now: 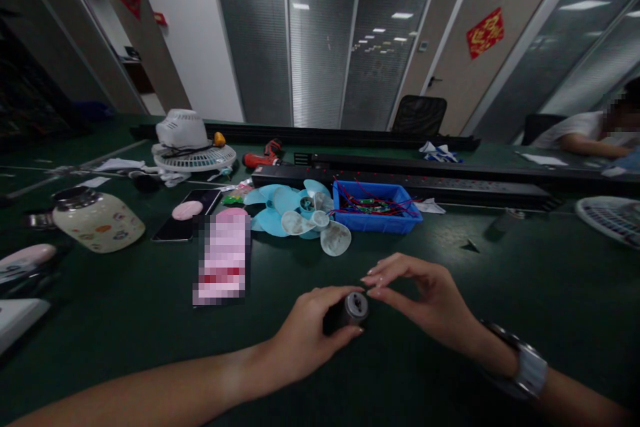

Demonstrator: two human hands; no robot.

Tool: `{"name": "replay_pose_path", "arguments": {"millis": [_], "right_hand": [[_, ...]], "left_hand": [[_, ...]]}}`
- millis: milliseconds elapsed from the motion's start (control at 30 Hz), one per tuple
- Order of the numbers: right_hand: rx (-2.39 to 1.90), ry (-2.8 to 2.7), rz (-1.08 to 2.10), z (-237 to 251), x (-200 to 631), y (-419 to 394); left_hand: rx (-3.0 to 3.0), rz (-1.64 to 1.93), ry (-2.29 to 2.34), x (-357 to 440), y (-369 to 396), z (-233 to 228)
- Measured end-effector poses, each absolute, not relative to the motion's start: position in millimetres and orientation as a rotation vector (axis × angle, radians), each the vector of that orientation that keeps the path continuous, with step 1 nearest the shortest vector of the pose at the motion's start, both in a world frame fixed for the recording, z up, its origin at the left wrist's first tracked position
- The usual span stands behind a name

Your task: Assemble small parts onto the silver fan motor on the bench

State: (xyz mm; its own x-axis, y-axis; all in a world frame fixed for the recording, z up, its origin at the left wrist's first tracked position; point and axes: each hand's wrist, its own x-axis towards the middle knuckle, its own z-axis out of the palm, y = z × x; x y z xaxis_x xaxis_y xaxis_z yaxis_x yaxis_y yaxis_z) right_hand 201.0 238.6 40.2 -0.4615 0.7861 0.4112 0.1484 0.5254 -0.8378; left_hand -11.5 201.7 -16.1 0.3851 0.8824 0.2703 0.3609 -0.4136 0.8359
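Two hands meet: left hand (305, 337) fingers wrapped around a small motor (349, 311); right hand (423, 297) fingertips pinched at its metal end, blue fan blades (295, 210) beyond.

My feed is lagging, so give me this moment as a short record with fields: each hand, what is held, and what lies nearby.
left hand: grips small dark motor, shiny end facing the camera
right hand: fingertips at the motor's shiny end
surface: dark green table
behind hands: pale blue fan blades, blue bin with red wires
far left: white fan grille, patterned jar
far right: another person seated
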Motion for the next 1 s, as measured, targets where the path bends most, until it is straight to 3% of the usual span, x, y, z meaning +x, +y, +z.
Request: {"name": "replay_pose_path", "arguments": {"millis": [433,700,1000], "right_hand": [[-1.137,-2.286,0.730,-16.1,262.3,243.6],[-1.177,-2.389,0.580,-12.3,265.8,244.4],[-0.869,-2.203,0.805,31.8,218.2,233.3]], "left_hand": [[1.931,0.874,1.121,-11.0,202.8,-12.0],[1.937,0.868,1.133,-11.3,201.1,-10.3],[1.943,0.917,1.119,-10.1,202.6,-16.3]]}}
